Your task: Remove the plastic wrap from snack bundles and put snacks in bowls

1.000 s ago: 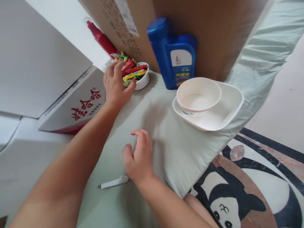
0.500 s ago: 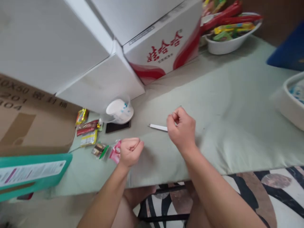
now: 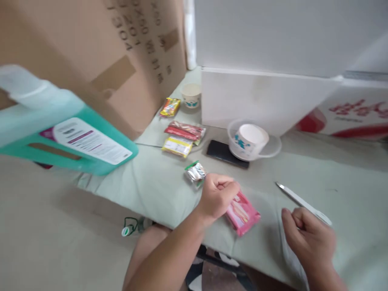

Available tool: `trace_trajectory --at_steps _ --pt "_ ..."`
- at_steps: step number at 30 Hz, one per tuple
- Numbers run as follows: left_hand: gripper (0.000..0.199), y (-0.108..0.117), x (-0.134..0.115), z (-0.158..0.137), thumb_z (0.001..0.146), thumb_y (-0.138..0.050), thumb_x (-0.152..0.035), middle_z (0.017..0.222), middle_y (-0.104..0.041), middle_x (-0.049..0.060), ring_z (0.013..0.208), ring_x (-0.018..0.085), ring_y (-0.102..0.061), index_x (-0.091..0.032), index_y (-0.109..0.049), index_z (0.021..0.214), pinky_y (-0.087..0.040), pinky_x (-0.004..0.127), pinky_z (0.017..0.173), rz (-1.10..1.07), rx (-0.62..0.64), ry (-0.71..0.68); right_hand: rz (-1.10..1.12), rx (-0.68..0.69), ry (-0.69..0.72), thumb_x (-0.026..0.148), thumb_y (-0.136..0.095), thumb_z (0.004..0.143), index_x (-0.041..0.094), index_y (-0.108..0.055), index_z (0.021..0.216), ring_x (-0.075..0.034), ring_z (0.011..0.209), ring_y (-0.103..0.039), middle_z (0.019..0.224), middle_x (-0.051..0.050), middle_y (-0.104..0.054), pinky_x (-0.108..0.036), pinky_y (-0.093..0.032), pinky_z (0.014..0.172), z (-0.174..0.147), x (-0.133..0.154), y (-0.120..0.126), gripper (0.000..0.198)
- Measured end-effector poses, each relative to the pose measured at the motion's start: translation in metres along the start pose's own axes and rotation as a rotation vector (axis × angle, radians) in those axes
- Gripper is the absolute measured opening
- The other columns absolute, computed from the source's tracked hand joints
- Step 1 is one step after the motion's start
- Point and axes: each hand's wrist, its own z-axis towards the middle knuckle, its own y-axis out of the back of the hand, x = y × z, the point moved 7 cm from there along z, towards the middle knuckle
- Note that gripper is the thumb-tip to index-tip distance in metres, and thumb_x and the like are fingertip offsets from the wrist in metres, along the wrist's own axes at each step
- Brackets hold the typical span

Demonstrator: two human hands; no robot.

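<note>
My left hand (image 3: 218, 195) is closed in a fist. It is above or against one end of a pink snack packet (image 3: 244, 214); contact cannot be made out. Just beyond that fist is a small clear wrapped snack with green ends (image 3: 195, 173). My right hand (image 3: 309, 234) is also a fist, low on the right, with nothing sticking out of it. Behind it, on the cloth, lies a slim white tool with a pointed metal tip (image 3: 300, 201). A paper cup (image 3: 250, 141) sits in a clear plastic bowl (image 3: 274, 149), which partly overlaps a black phone (image 3: 222, 151).
Red and yellow snack packets (image 3: 178, 145) lie toward the back left, near another paper cup (image 3: 191, 97). A green liquid jug (image 3: 115, 139) stands at the left edge. A cardboard box (image 3: 142, 101) and white boxes (image 3: 257, 101) line the back of the cloth-covered table (image 3: 157, 190).
The view has swung left, showing more of the jug, snacks and second cup. Both hands remain fists. My right hand has moved off the white tool, which now shows along its length.
</note>
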Motion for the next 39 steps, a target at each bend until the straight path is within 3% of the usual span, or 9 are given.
trace_trajectory --at_steps 6,14,17,21,24,31,35,37,39 --pt "0.045 0.074 -0.001 -0.002 0.066 -0.059 -0.022 0.047 -0.013 -0.006 0.048 0.005 -0.013 -0.02 -0.019 0.044 -0.008 0.031 0.054 -0.179 -0.146 0.094 0.092 0.139 0.175 0.029 -0.061 0.083 0.026 -0.027 0.058 -0.01 0.039 -0.029 0.046 0.007 -0.029 -0.025 -0.029 0.039 0.017 0.071 -0.047 0.043" --pt "0.043 0.106 -0.01 0.005 0.065 -0.056 -0.017 0.044 -0.011 -0.008 0.039 0.005 -0.011 -0.022 -0.018 0.046 -0.01 0.025 0.044 -0.91 -0.047 0.251 0.138 0.325 0.488 0.024 -0.056 0.086 0.025 -0.026 0.058 -0.008 0.042 -0.026 0.047 0.009 -0.026 -0.022 -0.026 0.042 0.046 0.188 -0.084 0.041" --pt "0.042 0.12 -0.005 0.008 0.069 -0.049 -0.014 0.047 -0.007 -0.007 0.04 0.006 -0.007 -0.022 -0.013 0.05 -0.011 0.024 0.041 -1.122 -0.112 0.351 0.108 0.396 0.572 0.026 -0.054 0.085 0.025 -0.025 0.059 -0.009 0.043 -0.026 0.047 0.008 -0.026 -0.024 -0.025 0.044 0.063 0.216 -0.113 0.038" --pt "0.042 0.132 0.002 0.011 0.068 -0.047 -0.011 0.051 -0.003 -0.007 0.042 0.007 -0.003 -0.022 -0.01 0.054 -0.011 0.023 0.04 -1.289 -0.2 0.429 0.064 0.398 0.608 0.027 -0.056 0.08 0.025 -0.044 0.069 -0.013 0.052 -0.041 0.058 0.004 -0.046 -0.026 -0.034 0.053 0.113 0.24 -0.171 0.016" --pt "0.044 0.135 0.004 0.015 0.067 -0.048 -0.011 0.051 -0.002 -0.007 0.042 0.008 -0.003 -0.023 -0.008 0.055 -0.013 0.023 0.039 -1.349 -0.216 0.454 0.029 0.353 0.652 0.026 -0.055 0.08 0.023 -0.06 0.091 -0.023 0.083 -0.058 0.092 -0.009 -0.063 -0.035 -0.048 0.074 0.165 0.262 -0.223 0.013" --pt "0.047 0.145 0.01 0.025 0.066 -0.049 -0.01 0.052 0.0 -0.008 0.041 0.007 -0.004 -0.024 -0.006 0.055 -0.015 0.023 0.038 -1.409 -0.238 0.487 -0.308 0.495 0.583 0.028 -0.056 0.087 0.01 -0.071 0.101 -0.039 0.139 -0.041 0.147 -0.021 -0.049 -0.059 -0.032 0.112 0.256 0.278 -0.332 0.027" --pt "0.046 0.156 0.011 0.027 0.067 -0.049 -0.011 0.051 -0.001 -0.007 0.042 0.007 -0.002 -0.024 -0.007 0.054 -0.014 0.023 0.039 -1.376 -0.216 0.453 -0.447 0.593 0.529 0.03 -0.059 0.086 0.007 -0.073 0.085 -0.04 0.128 -0.055 0.116 -0.019 -0.067 -0.062 -0.033 0.109 0.265 0.27 -0.353 0.027" --pt "0.045 0.161 0.012 0.026 0.068 -0.049 -0.011 0.051 -0.002 -0.007 0.043 0.007 -0.002 -0.023 -0.008 0.054 -0.014 0.023 0.039 -1.354 -0.221 0.436 -0.484 0.609 0.532 0.019 -0.064 0.08 0.009 -0.073 0.085 -0.038 0.117 -0.063 0.108 -0.017 -0.07 -0.062 -0.038 0.106 0.257 0.273 -0.347 0.014" --pt "0.044 0.164 0.012 0.025 0.069 -0.048 -0.011 0.051 -0.002 -0.007 0.043 0.008 -0.003 -0.023 -0.008 0.055 -0.015 0.023 0.039 -1.326 -0.227 0.424 -0.459 0.576 0.582 0.012 -0.059 0.081 0.01 -0.074 0.098 -0.035 0.113 -0.066 0.115 -0.017 -0.07 -0.058 -0.043 0.105 0.241 0.283 -0.322 0.023"
